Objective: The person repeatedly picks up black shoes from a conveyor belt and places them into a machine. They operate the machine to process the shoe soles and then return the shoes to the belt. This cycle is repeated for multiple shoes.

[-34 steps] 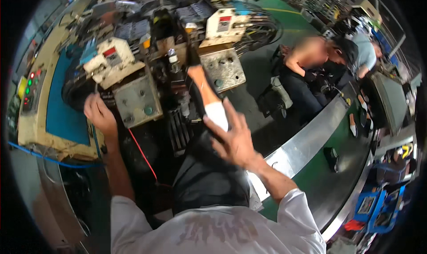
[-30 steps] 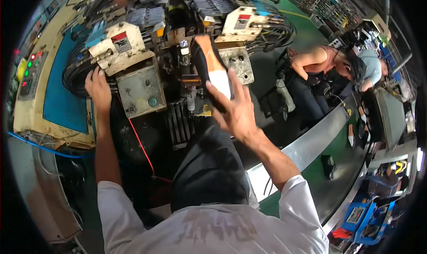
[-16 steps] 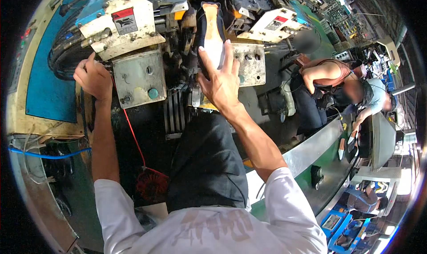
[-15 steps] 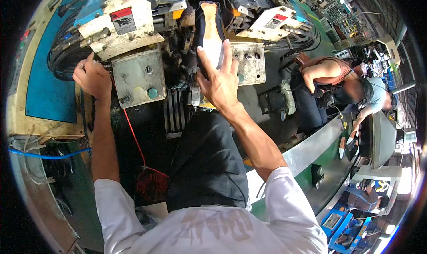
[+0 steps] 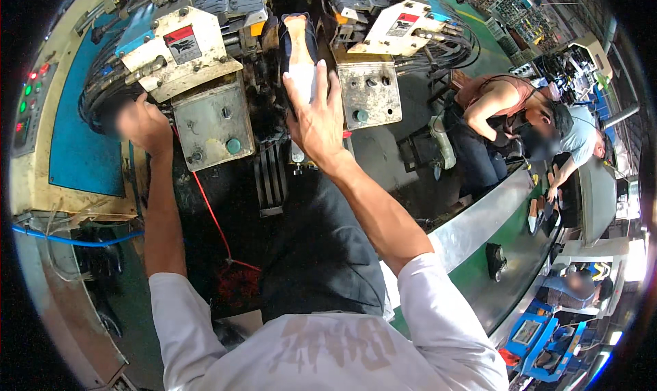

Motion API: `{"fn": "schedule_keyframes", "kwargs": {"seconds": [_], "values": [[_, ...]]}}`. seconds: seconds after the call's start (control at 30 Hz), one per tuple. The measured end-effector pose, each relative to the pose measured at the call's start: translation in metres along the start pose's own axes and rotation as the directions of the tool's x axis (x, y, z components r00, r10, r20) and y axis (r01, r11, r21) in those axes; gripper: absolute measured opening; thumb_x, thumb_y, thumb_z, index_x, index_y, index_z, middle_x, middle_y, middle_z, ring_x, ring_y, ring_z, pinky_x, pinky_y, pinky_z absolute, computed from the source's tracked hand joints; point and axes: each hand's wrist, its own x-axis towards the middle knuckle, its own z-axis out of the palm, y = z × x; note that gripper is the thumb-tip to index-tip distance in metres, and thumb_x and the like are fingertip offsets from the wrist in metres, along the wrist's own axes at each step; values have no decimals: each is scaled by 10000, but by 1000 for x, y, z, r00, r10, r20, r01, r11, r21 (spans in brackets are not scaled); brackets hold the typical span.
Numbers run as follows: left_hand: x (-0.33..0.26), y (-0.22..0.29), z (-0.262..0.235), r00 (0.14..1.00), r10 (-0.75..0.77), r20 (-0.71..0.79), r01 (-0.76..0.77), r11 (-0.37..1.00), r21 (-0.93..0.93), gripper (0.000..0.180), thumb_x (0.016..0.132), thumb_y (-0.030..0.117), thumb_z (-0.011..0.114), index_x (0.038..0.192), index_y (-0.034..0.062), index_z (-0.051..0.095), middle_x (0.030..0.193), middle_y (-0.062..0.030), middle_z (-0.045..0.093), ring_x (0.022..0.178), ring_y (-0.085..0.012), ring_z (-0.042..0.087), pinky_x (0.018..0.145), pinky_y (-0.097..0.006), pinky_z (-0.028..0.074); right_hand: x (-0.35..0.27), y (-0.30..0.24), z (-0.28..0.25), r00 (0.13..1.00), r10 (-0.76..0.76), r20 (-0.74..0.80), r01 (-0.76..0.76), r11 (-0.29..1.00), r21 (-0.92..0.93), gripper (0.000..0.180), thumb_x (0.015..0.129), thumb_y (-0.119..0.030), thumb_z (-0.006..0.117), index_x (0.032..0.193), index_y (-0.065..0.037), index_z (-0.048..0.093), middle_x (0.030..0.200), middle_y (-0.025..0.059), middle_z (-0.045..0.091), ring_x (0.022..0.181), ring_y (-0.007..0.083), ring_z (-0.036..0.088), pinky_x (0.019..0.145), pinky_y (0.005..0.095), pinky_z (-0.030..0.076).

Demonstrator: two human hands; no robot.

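Grey floor (image 5: 383,159); right hand (image 5: 317,125) clasping dark, orange-and-white-bottomed shoe (image 5: 297,47), twelve o'clock, likely positioning, steadiness probably wanted next; left hand (image 5: 147,124) blurred, grip unreadable.

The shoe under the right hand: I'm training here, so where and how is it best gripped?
Grip the shoe by both sides of its white end, probably from the near side: it points lengthwise away, with cream guards flanking its far end.

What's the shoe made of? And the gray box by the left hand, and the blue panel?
Shoe: smooth tan part, maybe leather or board; dark sides, perhaps leather or fabric, too shadowy to tell.
Gray box: probably metal, dull, with stains and scuffs.
Blue panel: flat and evenly coloured, maybe painted metal or plastic.
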Motion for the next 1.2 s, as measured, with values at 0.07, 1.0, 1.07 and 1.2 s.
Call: {"fn": "schedule_keyframes", "kwargs": {"seconds": [0.07, 1.0, 1.07, 1.2], "values": [[2, 4, 0, 1000, 7, -1, -7, 1000, 12, 248, 907, 96, 700, 1125, 166, 794, 1065, -131, 623, 1039, -348, 606, 928, -492, 494, 3, 11, 6, 995, -73, -73, 78, 995, 57, 682, 861, -100, 702, 1527, -151, 563, 1616, 361, 379, 1494, 564, 374, 1246, 584, 345], [-4, -17, 6, 994, 99, -38, -97, 994, 56, 280, 1005, 128, 553, 1092, 78, 814, 983, -126, 662, 946, -313, 573, 813, -478, 459, 176, 53, 82, 937, -152, -315, 169, 985, 29, 556, 892, -188, 694, 1431, -64, 633, 1513, 324, 527, 1460, 473, 465, 1247, 547, 339], [-5, -24, 5, 989, 148, -11, -146, 984, 101, 277, 1001, 158, 557, 1088, 102, 814, 985, -122, 674, 957, -325, 584, 836, -485, 458, 175, 50, 69, 941, -152, -303, 172, 984, 40, 577, 873, -192, 719, 1428, -62, 634, 1512, 321, 526, 1459, 474, 465, 1244, 547, 345], [-1, -15, 8, 997, 81, 4, -81, 993, 88, 260, 954, 149, 584, 1086, 118, 806, 1019, -115, 664, 968, -328, 601, 886, -486, 453, 155, 46, 42, 957, -146, -252, 187, 972, 145, 620, 834, -201, 769, 1423, -59, 636, 1509, 315, 525, 1457, 475, 463, 1238, 549, 357]]}}
